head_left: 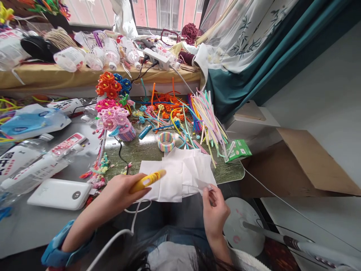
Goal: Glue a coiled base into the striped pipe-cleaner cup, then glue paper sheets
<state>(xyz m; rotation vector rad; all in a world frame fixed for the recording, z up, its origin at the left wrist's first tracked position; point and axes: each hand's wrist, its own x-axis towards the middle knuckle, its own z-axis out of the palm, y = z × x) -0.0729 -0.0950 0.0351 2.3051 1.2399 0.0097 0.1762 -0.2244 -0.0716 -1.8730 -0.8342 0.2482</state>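
My left hand (124, 190) is closed around a yellow handheld tool (148, 180) with a blunt, paler tip pointing right. I cannot make out its exact kind. The tool is over several overlapping sheets of white tissue paper (170, 186) at the table's front edge. At the right side of these sheets, my right hand (216, 207) pinches a lifted corner between thumb and fingers. Just behind the paper sits a ring-shaped, pastel-striped piece (166, 142) of fuzzy stems. A teal lighter-like object (145, 132) lies to its left.
Pipe cleaners (207, 116) are bundled at the back right, beside a green box (239, 150). Fuzzy flowers (113, 118) stand in a striped pot (126, 131). Plastic bottles (36, 169) and a white power bank (59, 194) lie left. A white cord (113, 239) runs below my left hand.
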